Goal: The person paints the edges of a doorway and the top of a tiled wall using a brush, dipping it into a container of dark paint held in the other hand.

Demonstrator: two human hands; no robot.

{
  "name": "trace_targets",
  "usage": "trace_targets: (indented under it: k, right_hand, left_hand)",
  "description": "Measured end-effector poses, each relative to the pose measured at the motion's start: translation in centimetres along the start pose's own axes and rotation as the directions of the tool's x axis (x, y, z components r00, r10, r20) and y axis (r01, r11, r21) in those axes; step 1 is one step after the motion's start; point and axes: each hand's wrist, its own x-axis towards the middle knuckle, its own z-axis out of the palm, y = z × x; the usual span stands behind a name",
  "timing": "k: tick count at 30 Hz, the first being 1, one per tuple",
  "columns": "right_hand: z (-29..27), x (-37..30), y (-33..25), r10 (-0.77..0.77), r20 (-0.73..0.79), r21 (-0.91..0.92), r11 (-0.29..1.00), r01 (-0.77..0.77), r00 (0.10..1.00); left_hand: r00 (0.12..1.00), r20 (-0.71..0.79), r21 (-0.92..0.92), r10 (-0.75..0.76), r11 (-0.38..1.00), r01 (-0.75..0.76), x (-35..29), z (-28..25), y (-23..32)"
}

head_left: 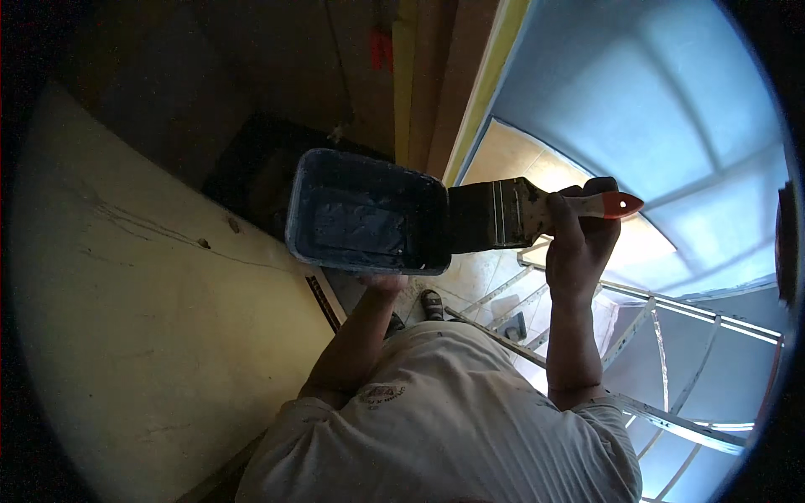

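Observation:
My left hand [384, 282] supports a dark rectangular paint tub [295, 210] from below, at its near side; most of its fingers are hidden beneath the tub. Dark paint residue coats the tub's inside, and its opening faces up toward me. In my right hand [580, 239], the fingers are closed round the handle of a wide flat paintbrush [495, 215], which has a red-tipped end. The brush lies level, with its dark bristles at the tub's right rim; whether they touch the rim I cannot tell.
A yellowish wall [159, 327] with cracks and marks rises on the left. To the right stands a paint-spattered metal frame [683, 423], with blue surfaces [637, 92] beyond it. A container [513, 327] sits on the tiled floor below. Wooden door trim [436, 92] is ahead.

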Motion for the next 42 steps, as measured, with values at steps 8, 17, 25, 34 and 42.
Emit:
trace_targets:
  k: [8, 17, 25, 34, 42]
  right_hand:
    - [-0.5, -0.2, 0.4, 0.040, 0.074, -0.052, 0.998, -0.036, 0.997]
    - [0.1, -0.2, -2.2, -0.159, 0.214, 0.029, 0.987, 0.156, 0.964]
    - [1.0, -1.5, -3.8, -0.379, 0.731, -0.077, 0.781, 0.620, 0.568]
    - [-0.6, -0.4, -4.3, -0.324, 0.711, -0.074, 0.848, 0.525, 0.624]
    - [-3.0, 1.7, 5.4, 0.223, 0.240, 0.038, 0.970, -0.239, 0.945]
  left_hand:
    - [0.952, 0.119, 0.962, 0.283, 0.205, -0.181, -0.3, -0.2, -0.3]
    - [0.890, -0.354, 0.125, 0.288, 0.958, -0.260, 1.4, 1.7, -2.1]
    - [0.934, 0.094, 0.928, 0.346, -0.370, 0.044, 3.1, 3.2, 0.8]
    - [0.918, 0.278, 0.804, 0.282, -0.591, -0.062, 3.8, 2.3, 2.1]
    - [0.848, -0.518, 0.155, 0.114, 0.987, -0.038, 5.8, 8.4, 0.1]
